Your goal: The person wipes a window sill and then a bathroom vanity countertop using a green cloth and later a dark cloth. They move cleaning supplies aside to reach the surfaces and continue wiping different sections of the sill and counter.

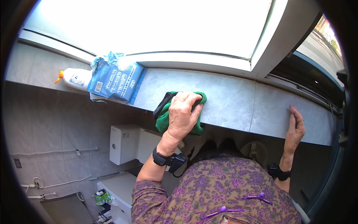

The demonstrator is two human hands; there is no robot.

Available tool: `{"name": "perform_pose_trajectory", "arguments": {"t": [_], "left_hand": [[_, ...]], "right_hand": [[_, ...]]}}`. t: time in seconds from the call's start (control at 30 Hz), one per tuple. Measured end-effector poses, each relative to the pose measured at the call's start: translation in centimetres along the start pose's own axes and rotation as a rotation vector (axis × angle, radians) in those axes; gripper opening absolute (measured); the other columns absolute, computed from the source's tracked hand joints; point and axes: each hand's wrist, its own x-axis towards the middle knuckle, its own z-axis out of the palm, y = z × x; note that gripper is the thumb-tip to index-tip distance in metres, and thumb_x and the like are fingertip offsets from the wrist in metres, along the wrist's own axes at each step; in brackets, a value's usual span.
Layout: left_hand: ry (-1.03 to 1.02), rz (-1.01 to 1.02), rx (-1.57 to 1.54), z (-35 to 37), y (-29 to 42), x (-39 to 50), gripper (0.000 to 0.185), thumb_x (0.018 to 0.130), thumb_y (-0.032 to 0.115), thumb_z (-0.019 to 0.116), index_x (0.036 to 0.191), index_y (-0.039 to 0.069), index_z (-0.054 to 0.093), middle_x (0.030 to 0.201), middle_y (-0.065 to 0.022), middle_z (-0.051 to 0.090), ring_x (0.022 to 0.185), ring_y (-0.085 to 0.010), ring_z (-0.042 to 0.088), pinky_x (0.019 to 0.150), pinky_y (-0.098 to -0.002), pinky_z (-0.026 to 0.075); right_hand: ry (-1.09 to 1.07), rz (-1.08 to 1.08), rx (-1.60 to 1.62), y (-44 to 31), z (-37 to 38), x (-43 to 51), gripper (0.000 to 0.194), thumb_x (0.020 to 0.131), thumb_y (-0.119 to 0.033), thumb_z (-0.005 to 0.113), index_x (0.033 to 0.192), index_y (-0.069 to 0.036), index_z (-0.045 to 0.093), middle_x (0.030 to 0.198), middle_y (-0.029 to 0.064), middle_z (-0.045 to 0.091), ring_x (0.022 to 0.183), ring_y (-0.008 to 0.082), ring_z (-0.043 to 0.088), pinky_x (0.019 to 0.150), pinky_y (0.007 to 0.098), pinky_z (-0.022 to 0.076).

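My left hand (183, 110) is closed on a folded green cloth with black edging (163, 121), which lies on the grey tiled window sill (226, 98) and hangs over its front edge. On the right, my right hand (296, 126) is at the sill's front edge, holding nothing, its fingers extended and slightly bent; whether it touches the tile I cannot tell. Left of the cloth, a blue plastic packet (116, 81) with a crumpled, torn end lies on the sill. Beside it, partly covered, a white bottle with an orange cap (75, 78) lies on its side.
A bright window with a white frame (190, 61) runs behind the sill. Below stand a white toilet (125, 144) and a white cabinet (117, 193) with bottles beside it. Pipes and hoses run along the tiled wall. A round lidded bin-like object (256, 151) is near my legs.
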Motion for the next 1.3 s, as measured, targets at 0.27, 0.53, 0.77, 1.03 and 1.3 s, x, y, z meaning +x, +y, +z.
{"name": "perform_pose_trajectory", "arguments": {"t": [0.27,0.53,0.77,1.03,1.3], "left_hand": [[-0.211,-0.077,-0.050,-0.6,-0.1,0.7,0.020,0.077,0.006,0.072,0.095,0.006,0.064,0.090,-0.0132,0.063,0.090,-0.0340,0.061,0.080,-0.0425,0.049],[-0.273,-0.223,0.059,-1.8,-0.5,1.2,0.018,0.081,0.006,0.071,0.096,0.002,0.064,0.088,-0.0164,0.065,0.081,-0.0314,0.067,0.074,-0.0372,0.053],[-0.348,-0.254,0.064,-1.7,-0.3,2.0,0.021,0.079,0.010,0.074,0.093,0.001,0.062,0.085,-0.0159,0.065,0.078,-0.0305,0.067,0.071,-0.0375,0.053],[-0.343,-0.125,-0.076,-0.5,0.7,1.8,0.021,0.080,0.012,0.074,0.093,0.001,0.062,0.085,-0.0169,0.065,0.077,-0.0318,0.066,0.071,-0.0375,0.053],[-0.350,-0.304,0.055,-1.9,-0.5,2.2,0.018,0.079,0.009,0.072,0.091,0.000,0.062,0.081,-0.0157,0.065,0.072,-0.0294,0.064,0.068,-0.0369,0.053]], "right_hand": [[0.002,0.020,0.017,-0.3,0.0,0.0,0.022,0.099,0.001,0.055,0.115,-0.005,0.070,0.122,0.0085,0.070,0.119,0.0190,0.063,0.106,0.0296,0.0449],[-0.001,0.033,0.081,-0.2,-0.1,-0.1,0.023,0.099,0.002,0.054,0.114,-0.004,0.070,0.122,0.0088,0.070,0.120,0.0194,0.062,0.107,0.0306,0.0437],[-0.029,0.016,0.093,-0.2,-0.3,0.1,0.023,0.099,0.003,0.054,0.113,-0.004,0.070,0.122,0.0090,0.070,0.121,0.0204,0.061,0.107,0.0309,0.0434],[-0.035,-0.002,0.126,-0.2,-0.3,0.1,0.024,0.099,0.003,0.053,0.113,-0.005,0.071,0.121,0.0089,0.070,0.121,0.0207,0.061,0.108,0.0316,0.0432],[-0.040,-0.010,0.134,-0.3,-0.4,0.2,0.024,0.098,0.003,0.053,0.113,-0.005,0.071,0.121,0.0080,0.070,0.123,0.0215,0.060,0.109,0.0329,0.0429]]}}
